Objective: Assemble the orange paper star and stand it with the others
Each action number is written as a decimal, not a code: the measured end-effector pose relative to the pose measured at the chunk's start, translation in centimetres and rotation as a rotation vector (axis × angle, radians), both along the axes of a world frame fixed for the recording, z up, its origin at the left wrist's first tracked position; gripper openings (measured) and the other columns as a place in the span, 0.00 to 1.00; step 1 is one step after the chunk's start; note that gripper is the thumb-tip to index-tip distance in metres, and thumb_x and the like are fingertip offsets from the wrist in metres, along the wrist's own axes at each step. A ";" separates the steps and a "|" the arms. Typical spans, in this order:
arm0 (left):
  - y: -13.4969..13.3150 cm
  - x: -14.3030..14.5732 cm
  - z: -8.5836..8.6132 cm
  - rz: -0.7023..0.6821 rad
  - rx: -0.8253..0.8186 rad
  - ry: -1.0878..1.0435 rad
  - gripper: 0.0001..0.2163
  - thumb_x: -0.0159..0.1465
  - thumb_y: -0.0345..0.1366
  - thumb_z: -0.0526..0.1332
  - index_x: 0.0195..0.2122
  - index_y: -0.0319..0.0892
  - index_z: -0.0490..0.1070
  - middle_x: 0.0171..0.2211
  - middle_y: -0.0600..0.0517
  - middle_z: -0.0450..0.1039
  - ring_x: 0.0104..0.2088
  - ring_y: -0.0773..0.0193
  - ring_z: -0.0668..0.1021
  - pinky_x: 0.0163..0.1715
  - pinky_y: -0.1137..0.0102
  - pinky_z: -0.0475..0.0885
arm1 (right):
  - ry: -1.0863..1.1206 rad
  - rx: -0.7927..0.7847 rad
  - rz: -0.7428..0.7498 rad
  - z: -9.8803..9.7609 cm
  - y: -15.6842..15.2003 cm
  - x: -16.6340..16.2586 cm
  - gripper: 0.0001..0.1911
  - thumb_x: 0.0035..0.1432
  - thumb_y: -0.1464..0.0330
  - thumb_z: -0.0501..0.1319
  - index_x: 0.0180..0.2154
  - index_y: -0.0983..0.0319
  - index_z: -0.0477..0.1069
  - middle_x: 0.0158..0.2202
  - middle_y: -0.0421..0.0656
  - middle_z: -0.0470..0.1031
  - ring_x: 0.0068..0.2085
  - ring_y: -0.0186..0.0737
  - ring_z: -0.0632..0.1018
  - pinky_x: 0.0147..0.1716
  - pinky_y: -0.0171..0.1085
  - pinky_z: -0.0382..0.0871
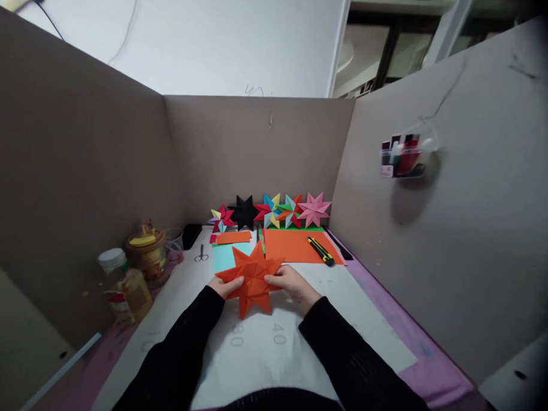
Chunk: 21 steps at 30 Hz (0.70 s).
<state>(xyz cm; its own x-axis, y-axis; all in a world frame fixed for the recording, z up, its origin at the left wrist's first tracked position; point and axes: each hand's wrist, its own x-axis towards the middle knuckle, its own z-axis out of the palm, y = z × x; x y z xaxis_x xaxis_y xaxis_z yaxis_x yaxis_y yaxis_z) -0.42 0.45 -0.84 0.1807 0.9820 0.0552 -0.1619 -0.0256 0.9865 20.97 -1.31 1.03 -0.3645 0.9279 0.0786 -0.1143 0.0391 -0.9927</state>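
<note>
An orange folded-paper star [254, 279] with several points is held up over the white table cover, its face turned toward me. My left hand [226, 285] grips its left side, thumb on the front and the fingers hidden behind the paper. On the other side, my right hand [294, 284] pinches the star the same way, thumb pressed near its middle. Just beyond the star lie a stack of orange paper sheets [287, 248], a light blue sheet [222, 259] and a narrow orange strip [234, 237].
A yellow-and-black utility knife [321, 251] rests on the orange sheets. Small scissors [201, 254] lie at left, near a bottle [125, 289], a tub [146, 252] and a clear cup [174, 244]. Finished stars, including a black star [244, 212] and a pink star [314, 209], lean against the back panel [258, 145].
</note>
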 end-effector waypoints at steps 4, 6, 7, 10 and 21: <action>0.0 -0.2 0.4 0.013 0.028 0.005 0.23 0.42 0.46 0.69 0.34 0.33 0.76 0.34 0.40 0.78 0.39 0.45 0.77 0.42 0.55 0.70 | 0.040 0.011 0.001 -0.2 -0.1 -0.2 0.20 0.41 0.61 0.68 0.37 0.65 0.74 0.32 0.46 0.77 0.35 0.41 0.77 0.41 0.42 0.68; 0.1 -0.3 0.5 0.023 0.026 -0.002 0.22 0.42 0.45 0.69 0.34 0.33 0.77 0.34 0.40 0.78 0.38 0.45 0.77 0.41 0.56 0.70 | 0.057 0.020 -0.012 -0.2 -0.2 -0.3 0.21 0.40 0.62 0.69 0.38 0.64 0.74 0.34 0.45 0.77 0.36 0.41 0.77 0.41 0.42 0.68; 0.1 -0.4 0.5 0.027 0.027 0.002 0.22 0.41 0.45 0.70 0.33 0.33 0.77 0.35 0.41 0.78 0.38 0.45 0.78 0.41 0.56 0.70 | 0.059 0.016 -0.017 -0.2 -0.3 -0.4 0.21 0.39 0.63 0.69 0.38 0.63 0.74 0.34 0.45 0.77 0.36 0.42 0.77 0.40 0.42 0.69; 0.1 -0.3 0.5 0.023 0.032 0.012 0.22 0.40 0.45 0.70 0.33 0.34 0.77 0.35 0.41 0.78 0.38 0.46 0.77 0.41 0.56 0.70 | 0.052 -0.006 -0.017 -0.3 -0.3 -0.6 0.22 0.39 0.62 0.69 0.38 0.64 0.74 0.35 0.46 0.77 0.37 0.44 0.77 0.40 0.42 0.69; 1.5 -1.5 0.6 0.214 -0.110 0.100 0.27 0.43 0.53 0.66 0.40 0.40 0.73 0.42 0.43 0.75 0.44 0.48 0.75 0.35 0.63 0.70 | 0.074 0.083 -0.246 -0.4 0.1 -0.4 0.19 0.46 0.59 0.64 0.39 0.63 0.73 0.39 0.48 0.76 0.39 0.46 0.76 0.41 0.44 0.68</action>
<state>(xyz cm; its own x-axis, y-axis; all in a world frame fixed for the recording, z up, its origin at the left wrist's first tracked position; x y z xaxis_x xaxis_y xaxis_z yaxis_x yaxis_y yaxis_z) -1.93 1.90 -0.24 -0.0328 0.9976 -0.0613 -0.0657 0.0591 0.9961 20.55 -1.18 0.64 -0.1196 0.9770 0.1763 -0.1630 0.1558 -0.9742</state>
